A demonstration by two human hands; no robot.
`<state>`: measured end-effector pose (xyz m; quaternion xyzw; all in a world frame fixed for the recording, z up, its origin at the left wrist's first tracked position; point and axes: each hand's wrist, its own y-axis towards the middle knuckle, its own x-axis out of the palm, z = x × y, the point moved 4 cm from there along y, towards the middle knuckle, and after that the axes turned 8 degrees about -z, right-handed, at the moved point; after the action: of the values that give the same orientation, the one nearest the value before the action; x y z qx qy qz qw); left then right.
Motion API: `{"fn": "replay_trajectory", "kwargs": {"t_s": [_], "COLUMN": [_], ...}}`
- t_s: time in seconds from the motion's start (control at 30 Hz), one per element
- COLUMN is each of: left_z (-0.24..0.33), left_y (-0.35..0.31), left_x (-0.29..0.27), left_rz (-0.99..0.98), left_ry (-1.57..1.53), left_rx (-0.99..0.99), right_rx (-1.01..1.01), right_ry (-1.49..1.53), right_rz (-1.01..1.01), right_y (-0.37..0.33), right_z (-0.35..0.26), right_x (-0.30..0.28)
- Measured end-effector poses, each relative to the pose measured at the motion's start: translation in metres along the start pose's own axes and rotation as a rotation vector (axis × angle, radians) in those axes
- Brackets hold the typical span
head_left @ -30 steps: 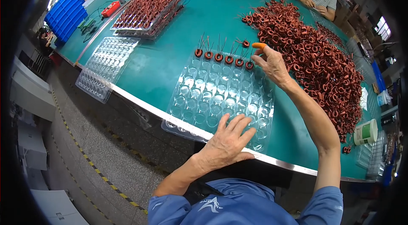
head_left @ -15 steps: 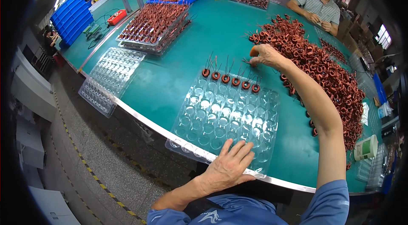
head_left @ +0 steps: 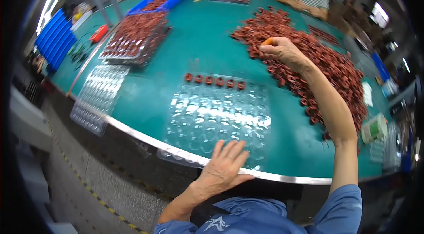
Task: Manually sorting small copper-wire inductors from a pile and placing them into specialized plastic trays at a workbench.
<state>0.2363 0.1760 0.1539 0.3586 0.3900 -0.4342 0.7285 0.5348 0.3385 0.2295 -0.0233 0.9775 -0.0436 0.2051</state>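
A person in a blue shirt (head_left: 247,223) works at a green surface (head_left: 198,39), left hand (head_left: 223,167) lying with fingers spread at the 6 o'clock edge of a clear plastic tray (head_left: 212,123). Six red-brown rings (head_left: 219,82) line the tray's 12 o'clock side. Toward 2 o'clock from it spreads a heap of similar rings (head_left: 320,73); the right hand (head_left: 285,50), an orange cover (head_left: 268,41) on one finger, is at or over the heap's 10 o'clock side, thumb and finger drawn together, whether on a ring cannot be told. Stacked, filled trays (head_left: 134,35) stand near 10 o'clock.
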Motion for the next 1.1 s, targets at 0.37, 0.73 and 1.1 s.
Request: {"fn": "replay_trajectory", "kwargs": {"t_s": [0.37, 0.73, 1.1], "left_z": [0.009, 0.003, 0.010], "left_y": [0.014, 0.001, 0.008], "left_x": [0.004, 0.011, 0.007], "left_rz": [0.008, 0.023, -0.056], "left_ry": [0.013, 0.013, 0.023], "left_rx": [0.103, -0.042, -0.110], "right_rx": [0.211, 0.090, 0.359], "right_ry": [0.181, 0.226, -0.974], "right_rz": [0.230, 0.291, 1.232], "right_y": [-0.171, -0.284, -0.506], "right_z": [0.045, 0.035, 0.041], "right_x": [-0.022, -0.006, -0.258]}}
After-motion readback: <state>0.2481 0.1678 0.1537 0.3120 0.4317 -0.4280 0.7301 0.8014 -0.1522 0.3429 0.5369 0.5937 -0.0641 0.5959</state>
